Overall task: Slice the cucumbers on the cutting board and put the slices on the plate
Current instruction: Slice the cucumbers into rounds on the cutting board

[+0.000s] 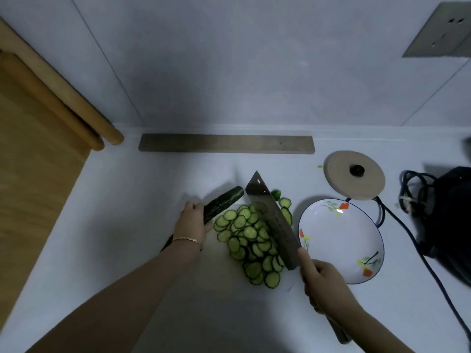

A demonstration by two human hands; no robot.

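A heap of several green cucumber slices (251, 240) lies on the white cutting board (204, 271). My left hand (192, 222) grips a whole dark cucumber (223, 203) that points up and to the right, just left of the heap. My right hand (322, 284) holds a cleaver (274, 220) by its handle; the broad blade rests across the right side of the slices, its tip pointing away from me. The white plate (341, 240) with painted flowers sits right of the blade and holds nothing.
A round wooden lid (354, 174) with a black knob lies behind the plate. A black appliance (453, 225) with cables stands at the right edge. A flat wooden strip (226, 143) lies along the wall. Wooden boards (38, 149) lean at the left.
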